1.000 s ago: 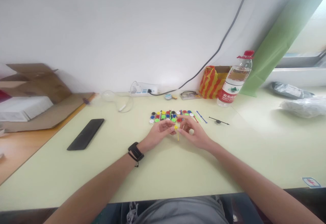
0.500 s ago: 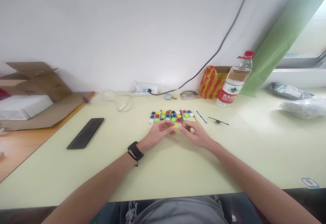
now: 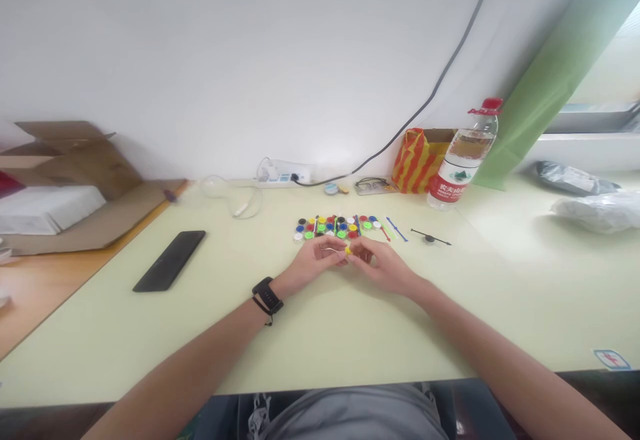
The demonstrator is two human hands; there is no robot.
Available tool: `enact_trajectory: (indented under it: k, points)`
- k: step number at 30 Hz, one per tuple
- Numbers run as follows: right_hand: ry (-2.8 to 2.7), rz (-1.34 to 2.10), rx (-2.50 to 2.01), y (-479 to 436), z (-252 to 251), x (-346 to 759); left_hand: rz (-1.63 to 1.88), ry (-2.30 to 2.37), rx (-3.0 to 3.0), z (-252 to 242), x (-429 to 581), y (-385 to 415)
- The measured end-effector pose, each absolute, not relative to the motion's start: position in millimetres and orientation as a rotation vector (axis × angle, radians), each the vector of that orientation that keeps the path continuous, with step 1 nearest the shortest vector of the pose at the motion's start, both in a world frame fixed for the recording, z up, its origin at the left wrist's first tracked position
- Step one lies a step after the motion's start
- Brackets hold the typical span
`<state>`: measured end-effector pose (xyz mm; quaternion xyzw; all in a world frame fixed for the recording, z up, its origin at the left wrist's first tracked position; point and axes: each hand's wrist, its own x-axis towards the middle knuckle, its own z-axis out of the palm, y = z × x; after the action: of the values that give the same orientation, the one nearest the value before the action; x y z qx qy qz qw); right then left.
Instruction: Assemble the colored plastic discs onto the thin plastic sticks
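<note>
My left hand (image 3: 320, 258) and my right hand (image 3: 379, 263) meet fingertip to fingertip just above the table. Between them is a small yellow round piece (image 3: 349, 251), pinched from both sides and partly covered by the fingers. A thin pale line shows along the left fingers; what it is I cannot make out. Just beyond the hands lie rows of small coloured discs (image 3: 341, 234), in black, blue, red, green, yellow and white. Thin pointer strips lie among them and to their right, including a blue pointer (image 3: 397, 229). Farther right rests a black pointer with a round hub (image 3: 430, 238).
A black phone (image 3: 170, 261) lies left on the pale table (image 3: 320, 353). Along the wall are a power strip (image 3: 283, 175), glasses (image 3: 373, 183), a striped bag (image 3: 415, 163) and a water bottle (image 3: 463, 160). Cardboard (image 3: 100, 160) stands left; plastic packets (image 3: 597, 210) lie right.
My right fingers have moved left and closed onto the yellow piece, which sat at my left fingertips with the right hand slightly apart. The view has shifted slightly.
</note>
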<state>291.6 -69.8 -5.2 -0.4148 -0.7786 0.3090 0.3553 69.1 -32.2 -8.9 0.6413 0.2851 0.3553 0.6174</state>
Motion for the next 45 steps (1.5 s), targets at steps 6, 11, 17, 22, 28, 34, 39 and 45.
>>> enact_trajectory:
  k: [6, 11, 17, 22, 28, 34, 39, 45]
  points:
    - [-2.1, 0.699, -1.143, -70, 0, 295, 0.792, 0.685, 1.502, -8, 70, -34]
    - [-2.229, 0.637, -1.266, -66, 8, 311, 0.827, 0.785, 1.499, -9, 73, -34]
    - [-2.463, 0.542, -1.453, -68, 13, 322, 0.811, 0.805, 1.492, -8, 74, -34]
    - [-2.499, 0.397, -1.605, -75, 13, 315, 0.787, 0.815, 1.479, -7, 74, -34]
    - [-2.374, 0.332, -1.896, -95, 1, 350, 0.765, 0.82, 1.484, -10, 73, -33]
    - [-2.193, 0.187, -2.238, -92, -8, 404, 0.766, 0.813, 1.5, -10, 73, -32]
    - [-2.067, 0.161, -2.39, -71, -9, 429, 0.751, 0.816, 1.505, -10, 73, -32]
    - [-2.027, 0.213, -2.403, -55, -11, 445, 0.753, 0.814, 1.496, -9, 73, -33]
